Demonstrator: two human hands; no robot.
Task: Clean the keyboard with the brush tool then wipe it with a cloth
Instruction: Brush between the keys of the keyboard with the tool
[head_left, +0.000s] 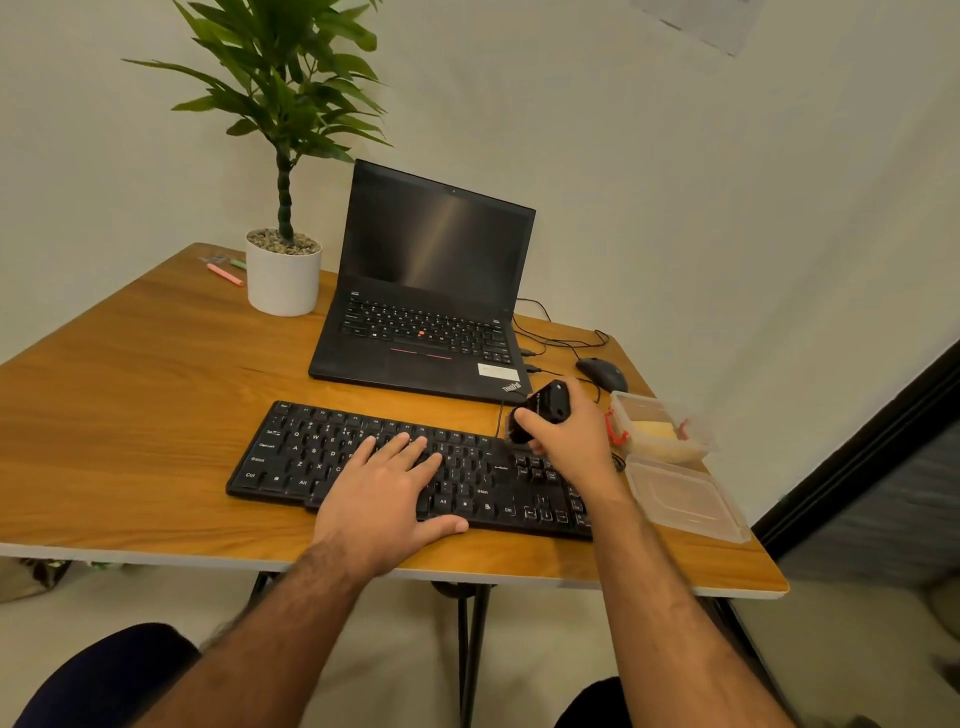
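Hands number two: right hand (566, 441) grips one brush (540, 410).

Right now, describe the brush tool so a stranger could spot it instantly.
Start at the black keyboard nearest the wooden table's front edge. Above its right end, the right hand grips the brush tool. Unlike the flat mouse behind, it is chunky, black and held upright.

You get warm, fairly dim indoor light, with soft shadows under the hands. A pale streak of glare crosses the laptop (423, 291) screen. Wide-angle distortion bends the table (130, 395) edges, and the whole picture looks slightly soft.
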